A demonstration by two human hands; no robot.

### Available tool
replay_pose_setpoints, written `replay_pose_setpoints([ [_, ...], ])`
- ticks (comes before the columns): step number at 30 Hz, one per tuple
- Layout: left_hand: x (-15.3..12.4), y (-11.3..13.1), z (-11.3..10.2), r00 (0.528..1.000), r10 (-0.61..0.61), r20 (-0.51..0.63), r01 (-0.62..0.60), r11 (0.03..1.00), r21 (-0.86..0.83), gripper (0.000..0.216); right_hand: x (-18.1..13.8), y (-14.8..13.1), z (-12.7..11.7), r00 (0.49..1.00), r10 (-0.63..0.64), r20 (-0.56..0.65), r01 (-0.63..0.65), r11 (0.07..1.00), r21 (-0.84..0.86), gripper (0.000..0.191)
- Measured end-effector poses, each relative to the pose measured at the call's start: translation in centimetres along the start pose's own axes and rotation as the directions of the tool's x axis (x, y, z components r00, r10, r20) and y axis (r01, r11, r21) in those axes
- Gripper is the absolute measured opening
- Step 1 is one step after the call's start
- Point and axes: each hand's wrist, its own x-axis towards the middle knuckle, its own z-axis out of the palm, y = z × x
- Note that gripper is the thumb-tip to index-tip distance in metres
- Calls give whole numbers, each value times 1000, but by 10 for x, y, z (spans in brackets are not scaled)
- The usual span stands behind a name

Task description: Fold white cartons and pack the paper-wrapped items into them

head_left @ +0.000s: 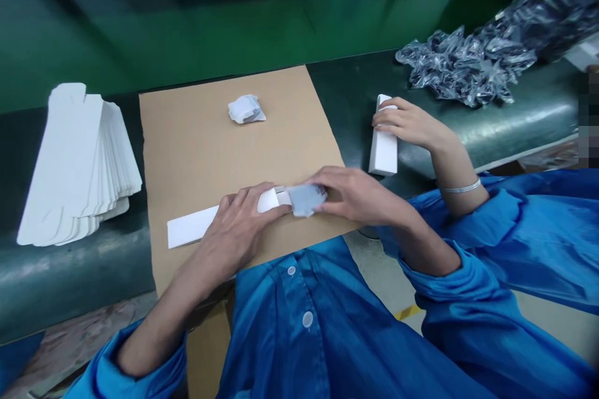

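Observation:
A long white carton (193,225) lies on a brown cardboard sheet (201,149). My left hand (238,224) grips the carton near its open right end. My right hand (358,194) pinches a small grey-white plastic packet (305,198) at the carton's mouth. A second wrapped packet (246,109) lies farther back on the cardboard.
A fanned stack of flat white carton blanks (77,165) lies at the left on the dark green belt (60,262). At the right, another person's hand (412,124) rests on an upright white box (384,137). A heap of clear-bagged dark parts (472,62) sits at the back right.

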Motion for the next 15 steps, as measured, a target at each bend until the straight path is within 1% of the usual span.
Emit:
replay_pose_setpoints([
  [1,-1,0,1,1000,19,-7,-19,1000,-12,60,-4,-1,2,998,-22,57,22,1000,1,33],
  [2,-2,-1,3,999,42,-15,-42,999,-23,58,-6,-2,5,996,-36,85,37,999,-11,33],
  [3,-3,-2,4,998,64,-24,-65,997,-32,56,-5,-3,10,995,-45,89,48,998,-35,33],
  [5,-6,-4,5,994,98,-40,-100,994,-43,50,1,-7,24,996,-54,78,61,994,-93,34],
  [8,-10,-5,3,995,89,-54,-90,996,-20,46,9,-19,47,1000,-20,17,22,990,-138,33],
  [9,-12,-5,2,995,82,-65,-82,997,-4,46,9,-25,52,1000,4,-24,-6,996,-94,37],
  [10,-13,-5,2,994,79,-79,-78,997,12,45,7,-30,57,997,36,-63,-36,999,1,44],
  [11,-14,-5,1,992,82,-95,-80,996,26,45,5,-36,61,993,74,-88,-61,988,142,52],
  [13,-13,-3,4,983,100,-151,-92,994,53,41,2,-46,68,987,133,-89,-82,896,436,63],
  [14,-12,-1,6,977,107,-186,-95,993,69,38,2,-50,72,984,155,-82,-87,835,543,63],
  [15,-11,3,8,968,111,-224,-93,992,86,35,4,-54,75,980,181,-80,-94,783,615,60],
])
